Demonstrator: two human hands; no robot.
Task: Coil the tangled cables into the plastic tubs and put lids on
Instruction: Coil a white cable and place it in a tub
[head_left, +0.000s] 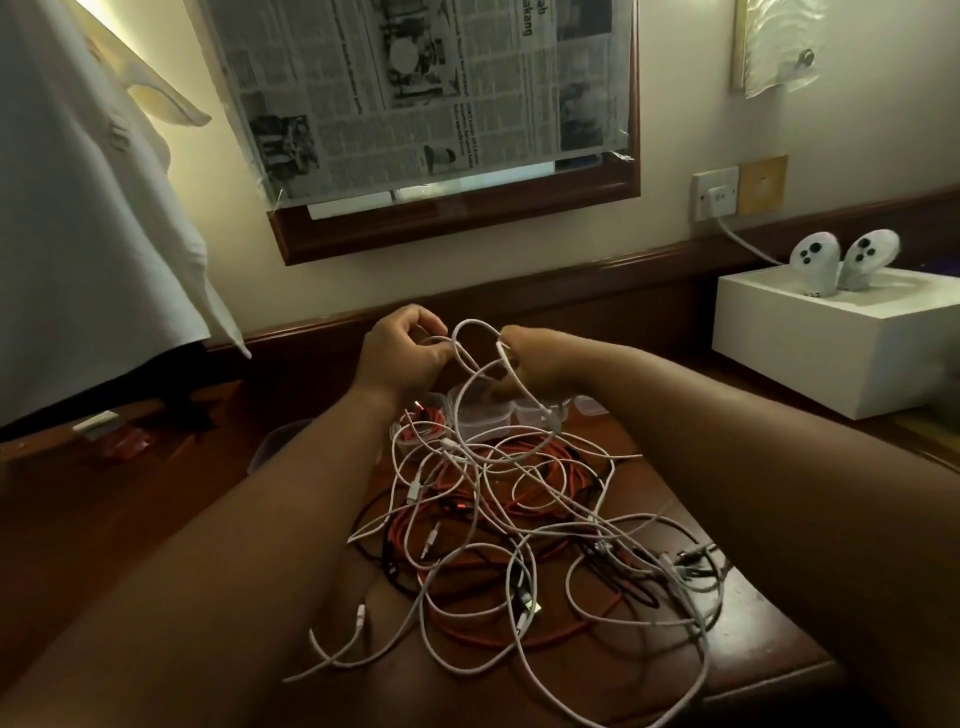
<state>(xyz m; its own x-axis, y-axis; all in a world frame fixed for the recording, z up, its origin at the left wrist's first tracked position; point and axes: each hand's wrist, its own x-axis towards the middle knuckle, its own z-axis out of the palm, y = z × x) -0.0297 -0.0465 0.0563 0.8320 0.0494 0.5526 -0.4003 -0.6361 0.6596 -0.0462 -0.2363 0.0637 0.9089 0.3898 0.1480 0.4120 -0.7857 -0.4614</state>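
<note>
A tangle of white, orange and black cables (498, 525) lies spread over a brown leather stool (758, 660). Above its far edge both hands hold up a white cable (470, 338) that forms loops between them. My left hand (402, 353) pinches one side of the loop. My right hand (535, 364) grips the other side, the cable running down from it into the pile. Beneath the hands stand clear plastic tubs (480, 413); one tub (423, 421) at the left holds a coiled red cable. A clear lid (275, 447) shows beside my left forearm.
A white box (831, 348) with two white controllers (844, 260) stands at the right, a charger cable running to a wall socket (716, 196). White cloth (93, 208) hangs at the left. A newspaper-covered frame (415, 104) is on the wall ahead.
</note>
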